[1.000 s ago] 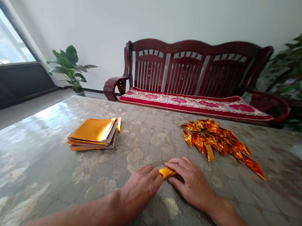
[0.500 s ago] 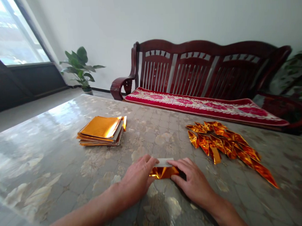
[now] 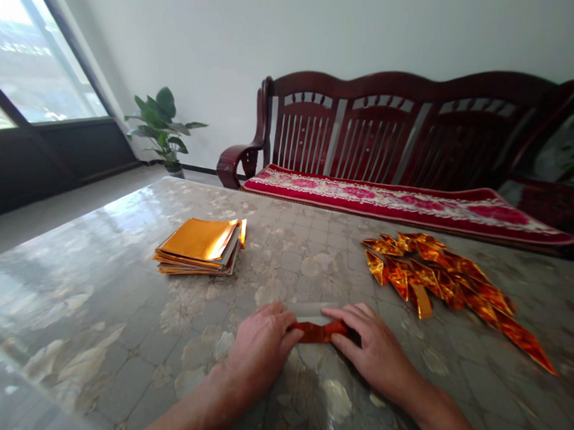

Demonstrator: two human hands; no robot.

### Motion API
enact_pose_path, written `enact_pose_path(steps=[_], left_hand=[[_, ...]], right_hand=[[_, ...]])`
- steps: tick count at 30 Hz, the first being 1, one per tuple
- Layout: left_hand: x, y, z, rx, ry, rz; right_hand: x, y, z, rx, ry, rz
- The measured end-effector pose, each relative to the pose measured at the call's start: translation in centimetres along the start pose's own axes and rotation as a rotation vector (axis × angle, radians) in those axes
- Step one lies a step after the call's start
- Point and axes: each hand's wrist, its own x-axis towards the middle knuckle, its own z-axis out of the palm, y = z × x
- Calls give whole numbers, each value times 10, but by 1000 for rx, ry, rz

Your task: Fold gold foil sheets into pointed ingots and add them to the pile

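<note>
Two bare hands rest palms down on the near part of the table point(image 3: 93, 299), with a narrow folded strip of gold foil point(image 3: 319, 331) lying between them on the tabletop. The left hand point(image 3: 259, 350) has its fingers pressed together and slightly curled, their tips bearing on the strip's left end. The right hand point(image 3: 375, 352) lies flatter, its fingers pressed together and reaching over the strip's right end, holding it down. The hands sit just apart, with the strip bridging the gap. A pale, blurred band point(image 3: 314, 309) touches the strip's far edge; it is too blurred to tell whether it is paper or glare. The table has a glossy surface with a floral pattern. Well to the left, a stack of square gold-faced sheets point(image 3: 197, 243) sits slightly fanned. To the right, near the right hand, lies a loose pile of folded gold foil pieces point(image 3: 442, 278), some ending in sharp points. Beyond the table stands a dark red wooden bench point(image 3: 406, 118) with a red floral seat runner point(image 3: 386, 201), and a potted green plant point(image 3: 163, 122) stands near a window point(image 3: 38, 67)
</note>
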Motion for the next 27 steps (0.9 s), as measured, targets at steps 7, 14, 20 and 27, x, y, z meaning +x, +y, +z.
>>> enact_pose_path(steps=[7, 14, 20, 27], left_hand=[[-5, -2, 1, -2, 12, -61], [-6, -3, 3, 33, 26, -93], [-6, -3, 3, 61, 30, -90], [-4, 2, 1, 134, 6, -82]], right_hand=[[-2, 3, 5, 50, 98, 54], [0, -1, 7, 17, 99, 118], [2, -5, 4, -20, 75, 152], [3, -10, 1, -55, 57, 182]])
